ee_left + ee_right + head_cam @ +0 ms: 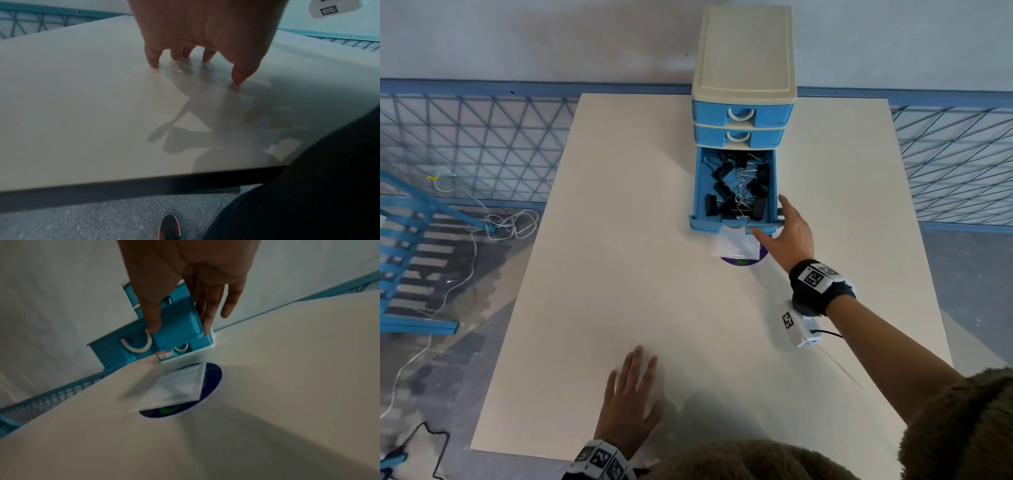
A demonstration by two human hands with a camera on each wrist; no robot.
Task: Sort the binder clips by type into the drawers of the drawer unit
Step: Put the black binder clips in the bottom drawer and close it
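Right hand fingers straight, spread around front corner of open drawer holding black binder clips. Left hand flat, spread on table.

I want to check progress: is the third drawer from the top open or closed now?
Open. The third drawer is pulled out of the drawer unit, showing black binder clips inside; the right hand touches its front corner.
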